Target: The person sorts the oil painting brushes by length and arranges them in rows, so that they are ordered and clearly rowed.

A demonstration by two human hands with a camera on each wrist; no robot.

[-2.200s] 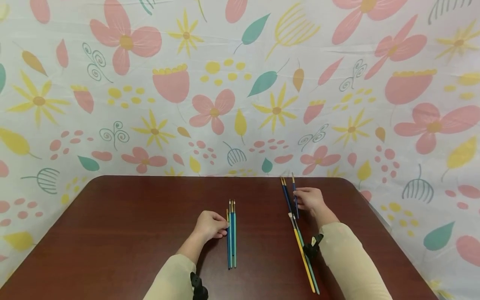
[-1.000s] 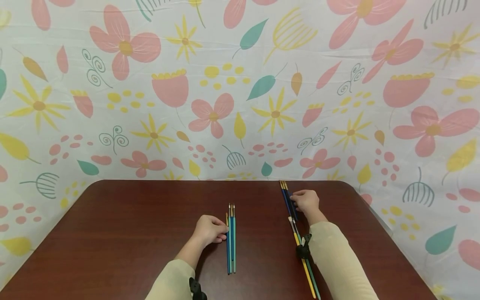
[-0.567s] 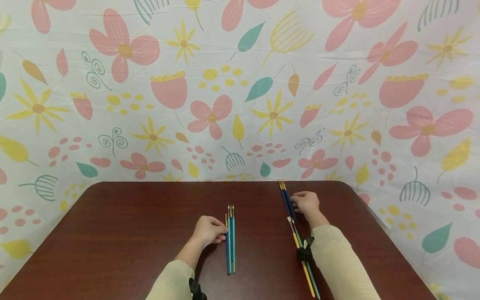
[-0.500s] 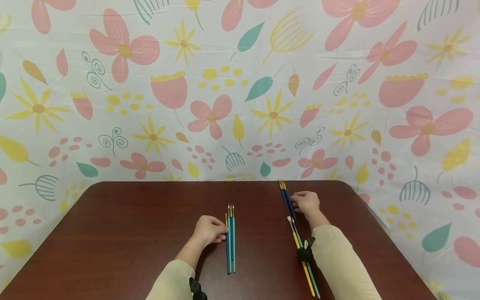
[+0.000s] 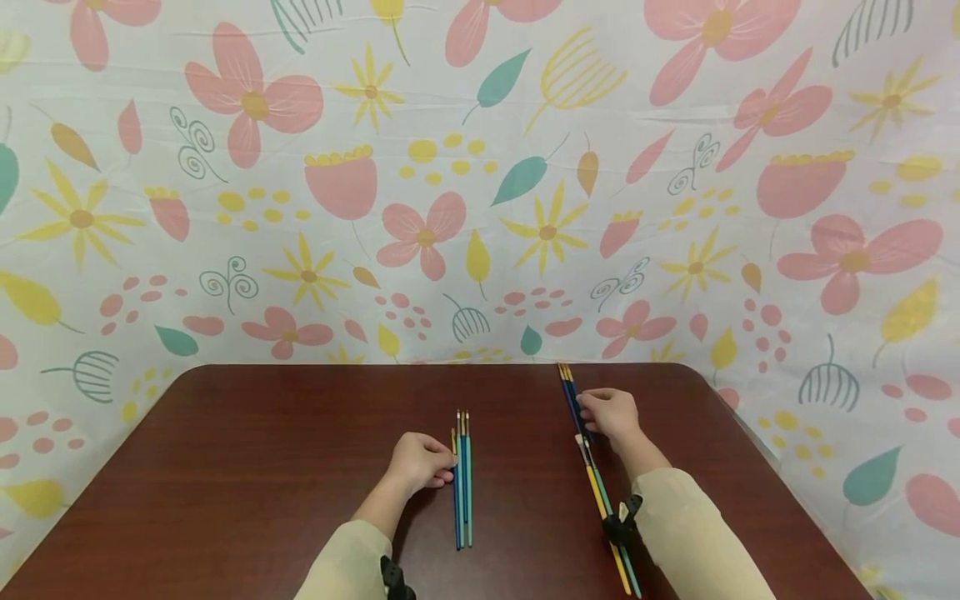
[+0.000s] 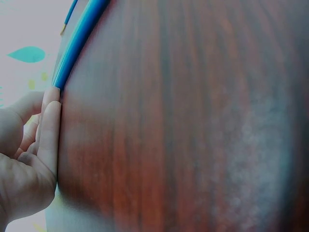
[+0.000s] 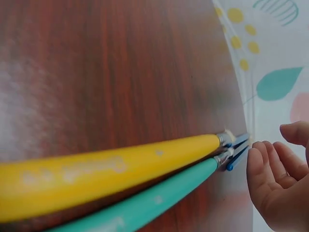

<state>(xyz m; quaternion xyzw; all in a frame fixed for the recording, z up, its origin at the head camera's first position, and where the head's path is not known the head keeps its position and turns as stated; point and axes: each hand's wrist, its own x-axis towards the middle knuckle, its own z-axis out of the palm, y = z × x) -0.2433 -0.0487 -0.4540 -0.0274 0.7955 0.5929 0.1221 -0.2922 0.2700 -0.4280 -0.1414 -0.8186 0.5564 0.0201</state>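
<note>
My left hand (image 5: 417, 462) pinches the leftmost blue paintbrush (image 5: 457, 517) near its yellowish tip, at the table's middle; the left wrist view shows the blue handle (image 6: 77, 41) running up from the fingertips. Against it lie several blue and teal paintbrushes (image 5: 469, 483), side by side, bristles pointing away. Farther back, my right hand (image 5: 613, 417) has its fingertips beside several dark blue paintbrushes (image 5: 567, 385). In the right wrist view its thumb stands apart from the fingers (image 7: 260, 169), with nothing seen between them.
A yellow paintbrush (image 5: 596, 492) and a green paintbrush (image 7: 159, 193) lie together below the dark blue ones, under the right wrist's black strap (image 5: 622, 521). Dark brown wood forms the table (image 5: 262, 475). A flower-patterned cloth (image 5: 480, 167) hangs behind its far edge.
My right hand has brought a separate dark blue paintbrush left against the other dark blue ones, and its thumb and fingers have parted. My left hand has stayed at its brush.
</note>
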